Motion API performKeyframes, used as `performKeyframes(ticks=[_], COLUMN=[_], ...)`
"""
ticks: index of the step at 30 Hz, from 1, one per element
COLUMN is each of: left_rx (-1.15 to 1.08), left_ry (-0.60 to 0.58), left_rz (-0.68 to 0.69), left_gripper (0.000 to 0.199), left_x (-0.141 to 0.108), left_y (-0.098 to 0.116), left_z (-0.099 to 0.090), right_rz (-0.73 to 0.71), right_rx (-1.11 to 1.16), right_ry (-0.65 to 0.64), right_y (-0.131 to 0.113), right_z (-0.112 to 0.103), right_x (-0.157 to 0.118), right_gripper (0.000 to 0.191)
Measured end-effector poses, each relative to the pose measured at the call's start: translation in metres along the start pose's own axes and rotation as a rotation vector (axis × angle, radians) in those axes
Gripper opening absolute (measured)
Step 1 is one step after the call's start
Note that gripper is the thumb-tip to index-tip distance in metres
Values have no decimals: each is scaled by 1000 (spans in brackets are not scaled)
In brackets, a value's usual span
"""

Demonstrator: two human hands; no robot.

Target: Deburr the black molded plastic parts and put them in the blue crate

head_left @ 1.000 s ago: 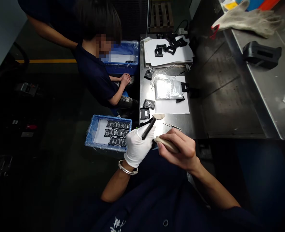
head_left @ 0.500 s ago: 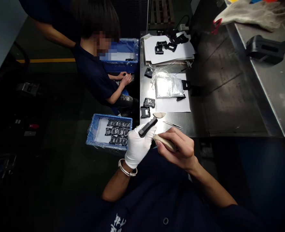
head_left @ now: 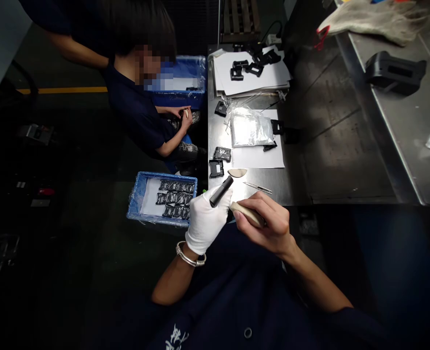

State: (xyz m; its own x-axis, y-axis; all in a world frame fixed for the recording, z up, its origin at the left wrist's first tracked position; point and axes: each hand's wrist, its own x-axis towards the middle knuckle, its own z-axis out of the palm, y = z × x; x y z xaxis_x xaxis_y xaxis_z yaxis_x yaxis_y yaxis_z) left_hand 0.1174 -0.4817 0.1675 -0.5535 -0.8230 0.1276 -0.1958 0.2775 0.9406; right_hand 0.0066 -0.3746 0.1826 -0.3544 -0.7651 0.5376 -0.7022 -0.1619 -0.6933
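My left hand [head_left: 206, 218], in a white glove, is closed around a narrow black part [head_left: 221, 191] that slants up to the right. Bare fingers of my right hand [head_left: 269, 221] pinch a cream-coloured block [head_left: 248, 214], whose tip is close beside the glove. Just beyond the hands, on the metal table [head_left: 218, 182], lie a flat cream oval piece [head_left: 237, 172] and metal tweezers [head_left: 257, 187]. A black part [head_left: 216, 168] and a plastic-wrapped one [head_left: 222, 154] lie near the table's left edge.
A blue crate [head_left: 134, 197] holds several wrapped black parts. A seated person [head_left: 138, 107] works at the left, with another blue crate [head_left: 200, 78] behind. Clear bags [head_left: 251, 127] and stacked sheets [head_left: 225, 80] lie on the table. A black housing [head_left: 395, 73] sits at the right.
The black part in my left hand has turned slightly and shows a narrower, smoother side. The whole view has shifted a little, moving the surroundings left.
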Motion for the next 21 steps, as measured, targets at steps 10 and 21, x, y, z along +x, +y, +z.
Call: performKeyframes(ticks=[10, 21], left_rx=[75, -499], left_ry=[-134, 109], left_rz=[163, -709], left_gripper=[14, 30], left_x=[-7, -11], left_y=[-6, -56], left_z=[-4, -21], right_rz=[134, 997], right_rx=[-120, -574], right_ry=[46, -200], right_y=[54, 278], right_z=[1, -20], right_x=[1, -64], right_gripper=[19, 42])
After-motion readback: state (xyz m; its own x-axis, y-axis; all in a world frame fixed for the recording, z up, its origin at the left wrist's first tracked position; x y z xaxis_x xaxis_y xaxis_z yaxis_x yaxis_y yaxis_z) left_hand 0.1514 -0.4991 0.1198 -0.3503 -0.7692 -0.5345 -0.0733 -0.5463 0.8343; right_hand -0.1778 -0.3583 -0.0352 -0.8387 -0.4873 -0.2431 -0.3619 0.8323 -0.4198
